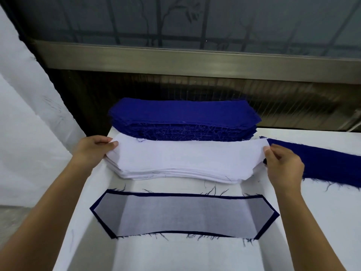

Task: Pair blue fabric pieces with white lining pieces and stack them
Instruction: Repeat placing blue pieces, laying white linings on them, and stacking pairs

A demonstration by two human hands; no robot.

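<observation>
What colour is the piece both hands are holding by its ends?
White, the top lining piece, best seen in head view.

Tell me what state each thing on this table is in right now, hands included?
Blue fabric stack: piled thick at the far side, frayed, untouched.
White lining stack: piled in front of it.
Top lining piece: pinched at both ends.
Left hand: pinching its left end.
Right hand: pinching its right end.
Finished pair: lining flat on blue piece, nearest.
Loose blue piece: lying flat at right.

A white table [312,137] sits below a barred window [195,20].
</observation>
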